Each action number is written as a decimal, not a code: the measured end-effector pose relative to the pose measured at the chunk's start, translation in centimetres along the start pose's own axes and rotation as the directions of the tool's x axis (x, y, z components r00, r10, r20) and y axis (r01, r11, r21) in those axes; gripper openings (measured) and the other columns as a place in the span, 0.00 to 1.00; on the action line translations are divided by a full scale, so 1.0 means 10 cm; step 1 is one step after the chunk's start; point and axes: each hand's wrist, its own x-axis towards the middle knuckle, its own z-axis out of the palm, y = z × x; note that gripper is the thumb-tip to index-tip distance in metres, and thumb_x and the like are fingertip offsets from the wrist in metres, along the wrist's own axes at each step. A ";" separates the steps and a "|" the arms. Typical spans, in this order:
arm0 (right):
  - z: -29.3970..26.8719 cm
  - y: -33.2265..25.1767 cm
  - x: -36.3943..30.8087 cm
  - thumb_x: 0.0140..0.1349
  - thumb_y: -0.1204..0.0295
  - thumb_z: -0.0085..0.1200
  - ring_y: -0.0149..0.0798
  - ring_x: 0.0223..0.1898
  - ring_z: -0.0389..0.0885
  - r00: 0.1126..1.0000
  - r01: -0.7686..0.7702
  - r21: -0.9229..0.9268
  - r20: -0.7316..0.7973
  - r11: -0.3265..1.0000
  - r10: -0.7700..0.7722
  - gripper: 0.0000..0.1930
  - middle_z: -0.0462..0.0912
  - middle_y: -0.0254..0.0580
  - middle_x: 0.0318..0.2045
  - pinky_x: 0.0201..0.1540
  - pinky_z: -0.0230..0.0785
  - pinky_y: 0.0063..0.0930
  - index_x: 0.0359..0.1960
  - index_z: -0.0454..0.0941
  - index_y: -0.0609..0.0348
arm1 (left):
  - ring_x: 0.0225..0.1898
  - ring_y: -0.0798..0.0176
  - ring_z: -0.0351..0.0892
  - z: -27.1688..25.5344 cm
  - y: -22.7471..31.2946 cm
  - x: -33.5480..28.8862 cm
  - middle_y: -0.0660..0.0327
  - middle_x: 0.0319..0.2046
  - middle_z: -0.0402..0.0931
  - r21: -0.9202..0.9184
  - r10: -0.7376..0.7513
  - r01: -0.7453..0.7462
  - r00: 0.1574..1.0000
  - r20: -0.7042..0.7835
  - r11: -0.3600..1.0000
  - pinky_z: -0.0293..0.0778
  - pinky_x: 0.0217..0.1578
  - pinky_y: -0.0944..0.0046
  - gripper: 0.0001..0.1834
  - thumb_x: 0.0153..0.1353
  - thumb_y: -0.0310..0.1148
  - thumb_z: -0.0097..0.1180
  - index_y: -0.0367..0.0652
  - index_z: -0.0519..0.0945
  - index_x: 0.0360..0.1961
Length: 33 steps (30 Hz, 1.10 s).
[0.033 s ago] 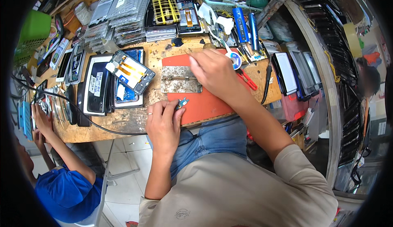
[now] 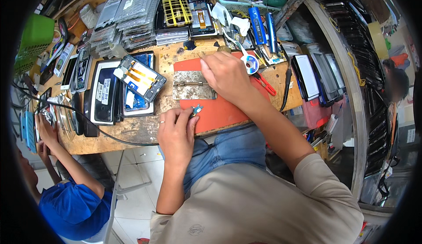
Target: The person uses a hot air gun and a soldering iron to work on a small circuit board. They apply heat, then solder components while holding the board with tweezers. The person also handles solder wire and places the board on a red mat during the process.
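Between the thumb and fingertips of my left hand [image 2: 176, 132] is a small blue-green circuit board [image 2: 197, 110], held over the near left edge of an orange-red mat [image 2: 222, 118]. My right hand [image 2: 226, 74] is closed above the mat, beside the right end of a worn metal clamp plate [image 2: 189, 92]. A thin brownish tip shows just past its fingers, but the thing in its grip is mostly hidden. Left of the plate, an opened phone [image 2: 140, 78] with orange flex cables lies tilted on other phone parts.
A solder spool [image 2: 251, 63] and red-handled pliers [image 2: 265, 85] lie right of my right hand. Blue screwdrivers [image 2: 258, 26] stand behind. Stacked wrapped panels [image 2: 136, 11] fill the back left. A black cable [image 2: 107, 136] crosses the front edge. At far left, a person in blue [image 2: 79, 204] works.
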 end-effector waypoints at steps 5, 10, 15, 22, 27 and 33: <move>-0.15 0.03 -0.19 0.72 0.73 0.62 0.58 0.38 0.89 0.982 -0.126 0.037 0.143 0.991 0.120 0.06 0.88 0.55 0.36 0.43 0.81 0.50 0.36 0.84 0.63 | 0.41 0.48 0.83 -0.13 0.05 0.01 0.55 0.38 0.85 -0.089 0.046 -0.038 0.995 0.093 0.995 0.79 0.45 0.51 0.10 0.64 0.25 0.74 0.40 0.92 0.46; -0.65 -0.05 -0.69 0.69 0.76 0.66 0.55 0.38 0.86 0.979 -0.202 0.177 0.037 0.963 0.199 0.06 0.87 0.51 0.36 0.42 0.78 0.50 0.44 0.87 0.64 | 0.40 0.47 0.83 -0.22 0.04 0.29 0.54 0.36 0.84 -0.037 0.101 -0.100 0.995 0.017 0.994 0.78 0.43 0.50 0.06 0.67 0.24 0.71 0.41 0.91 0.44; -0.63 -0.10 -1.04 0.63 0.79 0.69 0.49 0.38 0.81 0.990 -0.137 -0.036 0.010 0.990 0.137 0.17 0.85 0.44 0.39 0.42 0.76 0.44 0.54 0.87 0.64 | 0.45 0.47 0.82 -0.03 -0.11 0.93 0.54 0.38 0.84 0.161 0.341 -0.366 0.926 0.164 0.917 0.75 0.48 0.49 0.06 0.66 0.28 0.70 0.41 0.89 0.43; -0.58 -0.04 -1.13 0.62 0.80 0.69 0.48 0.40 0.81 0.986 -0.165 -0.012 0.024 0.986 0.166 0.18 0.84 0.42 0.42 0.45 0.73 0.44 0.55 0.88 0.64 | 0.44 0.44 0.83 0.01 -0.12 1.14 0.53 0.38 0.81 0.085 0.356 -0.419 0.848 0.392 0.904 0.76 0.44 0.46 0.06 0.65 0.24 0.67 0.41 0.84 0.42; -0.61 0.04 -1.16 0.62 0.81 0.68 0.49 0.41 0.80 0.983 -0.170 0.058 0.074 0.984 0.165 0.17 0.83 0.42 0.41 0.46 0.72 0.46 0.54 0.88 0.64 | 0.42 0.43 0.84 -0.34 0.12 1.29 0.52 0.38 0.82 -0.091 0.264 -0.255 0.959 0.101 0.963 0.80 0.44 0.48 0.09 0.65 0.17 0.67 0.39 0.82 0.43; -0.51 0.06 -1.14 0.62 0.80 0.69 0.48 0.40 0.81 0.991 -0.137 0.141 0.011 0.980 0.137 0.15 0.83 0.43 0.41 0.44 0.73 0.45 0.51 0.88 0.64 | 0.40 0.48 0.84 -0.77 0.05 1.70 0.50 0.38 0.82 0.012 0.077 -0.077 0.995 -0.062 0.997 0.78 0.47 0.56 0.04 0.69 0.17 0.63 0.32 0.82 0.43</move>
